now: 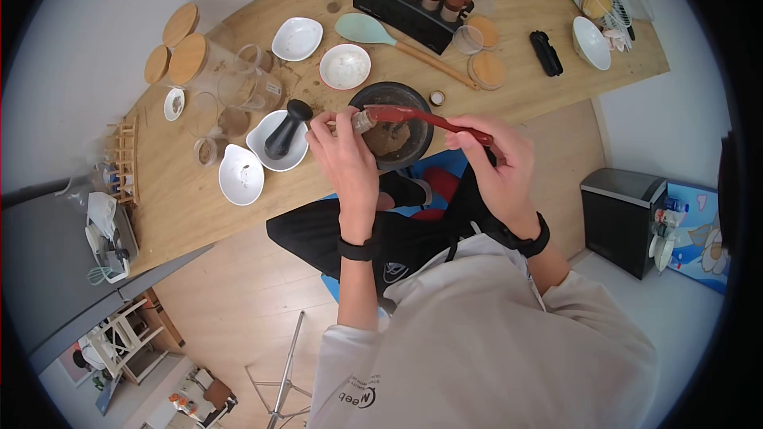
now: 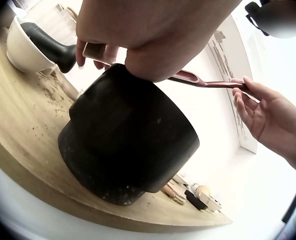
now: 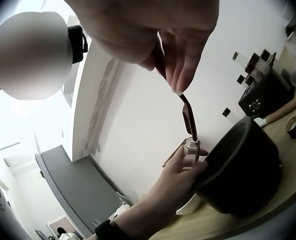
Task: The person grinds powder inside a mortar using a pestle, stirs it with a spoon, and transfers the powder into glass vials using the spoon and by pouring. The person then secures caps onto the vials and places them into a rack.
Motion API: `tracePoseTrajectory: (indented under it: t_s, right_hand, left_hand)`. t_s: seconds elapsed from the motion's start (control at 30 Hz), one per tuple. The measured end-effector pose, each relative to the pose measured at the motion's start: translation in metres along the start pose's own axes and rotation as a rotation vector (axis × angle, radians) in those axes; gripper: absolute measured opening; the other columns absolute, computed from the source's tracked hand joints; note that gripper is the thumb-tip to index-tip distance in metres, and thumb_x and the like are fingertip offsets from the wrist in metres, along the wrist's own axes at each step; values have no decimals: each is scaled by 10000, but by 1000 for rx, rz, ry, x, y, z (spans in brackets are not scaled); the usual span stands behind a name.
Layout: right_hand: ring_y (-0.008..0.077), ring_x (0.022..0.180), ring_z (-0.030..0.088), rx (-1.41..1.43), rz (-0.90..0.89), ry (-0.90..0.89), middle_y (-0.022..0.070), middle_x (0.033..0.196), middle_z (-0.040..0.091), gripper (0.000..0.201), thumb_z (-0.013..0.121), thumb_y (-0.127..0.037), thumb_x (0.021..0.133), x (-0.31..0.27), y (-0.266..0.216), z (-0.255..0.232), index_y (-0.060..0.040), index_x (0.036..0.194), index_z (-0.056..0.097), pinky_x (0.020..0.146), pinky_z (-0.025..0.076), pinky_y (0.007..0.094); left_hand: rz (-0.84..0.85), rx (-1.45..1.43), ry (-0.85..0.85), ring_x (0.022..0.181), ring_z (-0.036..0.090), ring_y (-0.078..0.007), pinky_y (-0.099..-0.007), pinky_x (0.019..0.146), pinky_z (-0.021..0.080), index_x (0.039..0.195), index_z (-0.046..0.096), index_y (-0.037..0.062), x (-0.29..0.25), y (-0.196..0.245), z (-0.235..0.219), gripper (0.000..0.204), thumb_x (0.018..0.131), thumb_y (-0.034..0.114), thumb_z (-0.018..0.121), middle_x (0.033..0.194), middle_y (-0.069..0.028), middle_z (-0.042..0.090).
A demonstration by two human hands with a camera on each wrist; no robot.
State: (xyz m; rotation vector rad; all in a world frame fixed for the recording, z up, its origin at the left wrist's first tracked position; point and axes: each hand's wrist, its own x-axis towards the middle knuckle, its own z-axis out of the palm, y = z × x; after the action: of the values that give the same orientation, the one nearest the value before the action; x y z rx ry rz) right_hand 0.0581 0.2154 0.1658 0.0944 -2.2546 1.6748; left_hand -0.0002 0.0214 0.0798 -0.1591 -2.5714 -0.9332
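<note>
Over the left rim of the black mortar (image 1: 424,115), which holds brown powder (image 1: 387,140), my left hand (image 1: 346,160) grips a small glass jar (image 1: 363,122). My right hand (image 1: 502,160) pinches the handle of a red spatula (image 1: 433,117). The spatula's head is at the jar's mouth, as the right wrist view also shows with the jar (image 3: 191,152) upright below the spatula (image 3: 189,117). In the left wrist view the mortar (image 2: 133,130) fills the middle, and its inside is hidden.
A black pestle (image 1: 288,129) lies in a white bowl (image 1: 259,141) left of the mortar. Behind stand a red-rimmed bowl (image 1: 345,56), a green spoon (image 1: 366,30) and a black rack (image 1: 381,1) of jars. A small cap (image 1: 436,98) lies right of the mortar.
</note>
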Motion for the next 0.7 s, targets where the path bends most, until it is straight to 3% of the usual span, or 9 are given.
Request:
tracePoseTrajectory:
  t_s: [0.13,0.2,0.27,0.3,0.37,0.47,0.57,0.63,0.7]
  right_hand:
    - [179,969,789,205,153,72,121,995,787,186,694,-30,1035,-2,6,-4,57,1189,750,853,605,285]
    - [176,950,786,168,143,88,121,994,785,183,694,-34,1033,-2,10,-6,52,1185,750,846,600,286]
    - [174,931,783,127,133,108,121,993,784,180,694,-38,1031,0,12,-10,46,1180,749,838,596,287]
    - [173,915,776,42,143,50,122,993,782,177,696,-43,1028,2,11,-12,40,1176,748,830,591,288]
    - [171,898,768,-46,156,-8,122,993,779,174,697,-47,1024,4,11,-14,33,1171,746,822,587,288]
    - [160,846,736,-106,143,-96,118,983,774,165,696,-57,1022,8,9,-12,24,1158,743,779,569,296]
    - [205,805,719,-181,131,-131,133,950,750,143,695,-64,1020,16,-1,-4,23,1129,728,736,556,320]
    - [303,793,693,-359,-42,-180,158,931,716,122,695,-79,1015,28,-13,3,16,1090,693,707,535,371]
    - [341,809,677,-463,-107,-205,169,937,705,117,695,-85,1013,36,-13,12,12,1077,675,707,528,388]
  left_hand:
    - [-6,-58,10,1120,511,-404,-506,968,442,1208,655,39,-2,-2,1,317,921,-91,615,1170,-200,549]
    - [-11,-94,20,1127,510,-397,-494,975,443,1193,654,35,-2,-6,2,279,937,-72,628,1157,-196,557]
    - [-53,-317,62,1091,557,-298,-420,974,461,1175,638,26,-3,-15,5,168,1009,13,662,1134,-141,592]
    - [-52,-322,61,1091,557,-298,-420,974,461,1175,638,26,-4,-16,9,168,1009,13,662,1134,-141,592]
    - [-430,-829,114,1041,579,-188,-347,963,468,1176,620,22,-8,-15,13,140,1060,84,668,1137,-79,610]
    - [-393,-786,90,1040,583,-137,-304,965,468,1199,611,23,-10,-14,11,149,1082,105,654,1165,-51,616]
    - [-302,-679,104,1093,598,-176,-319,1000,467,1197,610,12,-8,-12,10,150,1071,81,652,1176,-81,631]
    - [-237,-613,97,1107,603,-201,-331,1012,466,1198,608,4,-8,-18,12,157,1066,76,653,1179,-97,637]
    - [-172,-547,90,1122,609,-226,-342,1024,466,1199,606,-4,-9,-21,13,164,1062,72,654,1181,-113,644]
